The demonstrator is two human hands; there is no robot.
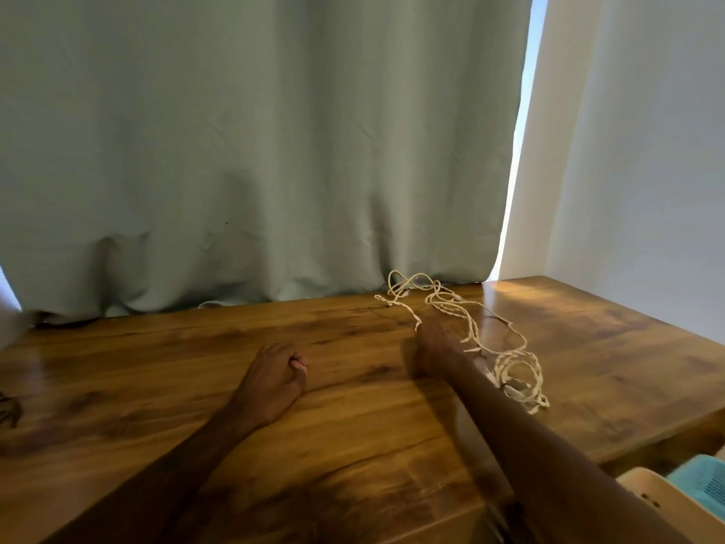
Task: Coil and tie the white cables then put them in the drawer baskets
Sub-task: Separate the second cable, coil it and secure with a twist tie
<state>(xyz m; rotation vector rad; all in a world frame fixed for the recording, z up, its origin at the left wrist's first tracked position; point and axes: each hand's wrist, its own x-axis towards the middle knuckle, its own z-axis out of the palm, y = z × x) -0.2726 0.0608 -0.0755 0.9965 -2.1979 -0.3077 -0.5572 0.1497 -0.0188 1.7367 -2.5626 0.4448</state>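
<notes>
Wooden table (345, 433), curtain (274, 151) behind | left fingers (292, 357) curled, empty | right fingers (425, 333) meet cables (447, 304), grip unclear

We had the cables (504, 361) sprawled on the desk (157, 386), right of middle, their far end up against the curtain (235, 151) behind it. Our left hand (274, 380) sat left of them, and the basket (700, 480) sat below the desk's right edge.
</notes>
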